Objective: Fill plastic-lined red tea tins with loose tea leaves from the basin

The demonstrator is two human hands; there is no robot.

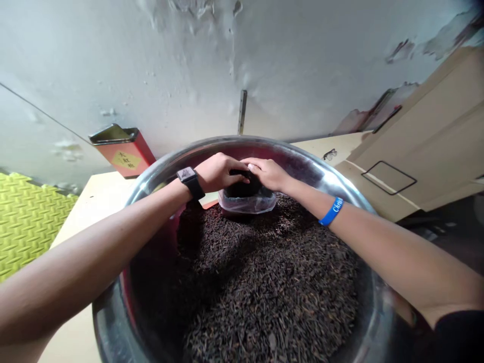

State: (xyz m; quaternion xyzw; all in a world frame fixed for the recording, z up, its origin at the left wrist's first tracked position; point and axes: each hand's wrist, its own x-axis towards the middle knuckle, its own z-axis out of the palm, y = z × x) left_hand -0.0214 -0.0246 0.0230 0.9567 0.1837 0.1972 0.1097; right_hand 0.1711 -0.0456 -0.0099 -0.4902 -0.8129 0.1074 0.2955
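A large metal bowl (350, 189) holds a broad heap of dark, loose tea leaves (280, 282). At its far side stands a clear plastic bag (249, 204) with its mouth open; a reddish edge shows beside it, but the container beneath is mostly hidden. Over the bag's mouth, my left hand (219, 171) curls its fingers round a dark mound of tea leaves (244, 186). My right hand (267, 174) meets it from the other side, its fingers bent over the same mound and touching the left fingertips.
An open red tin (130, 156) with a yellow label stands left of the bowl on a pale table (91, 201). Eyeglasses (330, 154) lie at the back right, near a cardboard box (423, 136). Behind is a peeling wall (189, 75); yellow matting (30, 222) covers the floor at left.
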